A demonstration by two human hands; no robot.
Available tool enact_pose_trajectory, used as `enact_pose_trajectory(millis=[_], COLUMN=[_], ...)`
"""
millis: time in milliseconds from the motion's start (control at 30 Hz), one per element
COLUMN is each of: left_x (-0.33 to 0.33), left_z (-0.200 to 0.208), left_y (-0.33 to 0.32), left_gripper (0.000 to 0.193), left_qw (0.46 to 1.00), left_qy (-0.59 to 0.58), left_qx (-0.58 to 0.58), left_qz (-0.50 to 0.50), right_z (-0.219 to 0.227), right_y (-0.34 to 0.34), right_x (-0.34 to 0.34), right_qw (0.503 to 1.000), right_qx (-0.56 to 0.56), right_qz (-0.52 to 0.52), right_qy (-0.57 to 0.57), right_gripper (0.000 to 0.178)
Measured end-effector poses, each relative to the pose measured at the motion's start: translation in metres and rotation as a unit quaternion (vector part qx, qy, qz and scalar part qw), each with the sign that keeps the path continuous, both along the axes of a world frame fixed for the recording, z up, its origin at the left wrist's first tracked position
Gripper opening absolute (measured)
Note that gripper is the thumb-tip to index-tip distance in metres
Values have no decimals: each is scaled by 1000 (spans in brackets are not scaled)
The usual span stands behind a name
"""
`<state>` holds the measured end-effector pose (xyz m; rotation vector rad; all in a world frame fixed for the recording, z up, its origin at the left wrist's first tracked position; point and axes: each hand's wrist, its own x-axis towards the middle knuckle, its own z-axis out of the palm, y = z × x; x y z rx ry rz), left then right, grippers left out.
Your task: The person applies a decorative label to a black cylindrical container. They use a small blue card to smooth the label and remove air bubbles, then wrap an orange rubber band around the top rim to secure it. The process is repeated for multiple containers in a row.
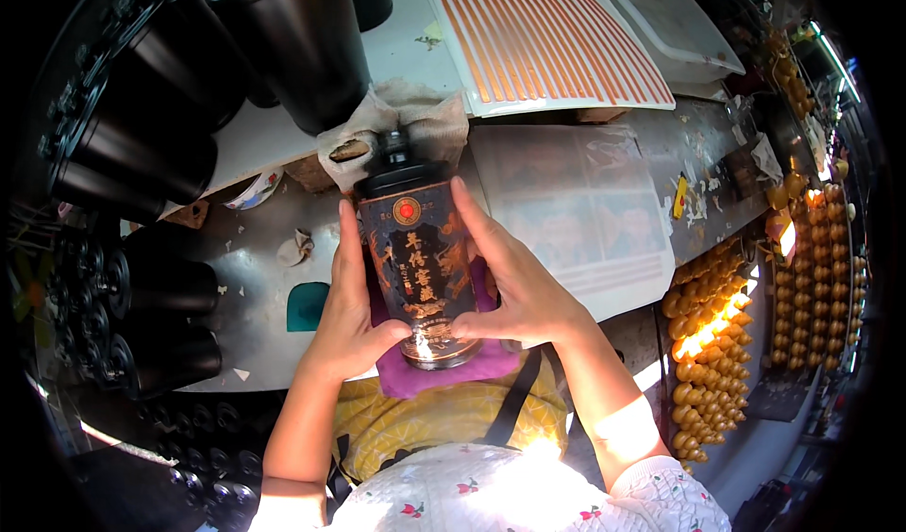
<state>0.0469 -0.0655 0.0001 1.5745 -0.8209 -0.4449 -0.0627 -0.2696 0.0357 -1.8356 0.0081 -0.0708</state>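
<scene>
Between both hands I hold a dark bottle [427, 268] with a black cap, a red round seal and orange-gold decoration. My left hand [351, 315] presses along its left side, thumb near the bottom. On the right side lies my right hand [514, 287], its thumb also low on the bottle's front. A purple cloth [472, 367] shows beneath the bottle's lower end, over a yellow patterned apron [377, 414]. Just beyond the cap, a crumpled beige cloth [429, 121] lies at the shelf edge.
Large black bottles [293, 50] stand at the far left, with more black bottles [165, 282] lower down. A sheet of orange strips [547, 36] and plastic-covered label sheets [576, 202] lie at the right. A teal piece [307, 306] rests on the metal table [255, 258]. Golden gourd-shaped items [708, 362] fill the right side.
</scene>
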Motion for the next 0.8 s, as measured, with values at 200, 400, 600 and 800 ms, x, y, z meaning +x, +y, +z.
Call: enact_pose_trajectory(millis=[200, 400, 600, 800], left_x=[8, 6, -4, -12], left_z=[0, 1, -12, -13], left_y=[1, 11, 24, 25], left_gripper=[127, 123, 127, 131], left_qw=[998, 994, 987, 990], left_qy=[-37, -81, -108, -101], left_qx=[47, 59, 110, 84], left_qz=[-18, -52, -50, -43], right_z=[-6, -5, -11, -29], right_y=[1, -5, -6, -7], right_x=[2, -5, -5, -17], right_qw=[997, 1000, 999, 855], right_qx=[-48, 3, -22, 402], right_qz=[-14, 10, 18, -322], right_qy=[-52, -21, -41, -52], right_gripper=[124, 121, 117, 65])
